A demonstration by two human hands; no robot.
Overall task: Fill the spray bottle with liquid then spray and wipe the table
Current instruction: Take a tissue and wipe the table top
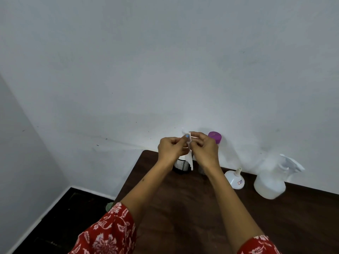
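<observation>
A thin white sheet of tissue paper [189,158] is pinched between the curled fingers [186,139] of both hands, raised above the far left corner of the dark brown wooden surface [183,208]; the left hand [171,148] grips its left edge and the right hand [205,149] its right edge, the two hands almost touching. One blue-painted nail is seen on the left hand. Just behind and below the hands, one black mesh holder [181,166] stands on the surface, and one bottle with a purple cap [214,136] is partly hidden behind the right hand. To the right, one white plastic funnel [234,178] lies mouth-down with a small label that cannot be read. Further right, well apart from the hands, one translucent white spray bottle [271,182] stands upright near the wall. Two red floral sleeves [110,233] are counted at the bottom edge.
</observation>
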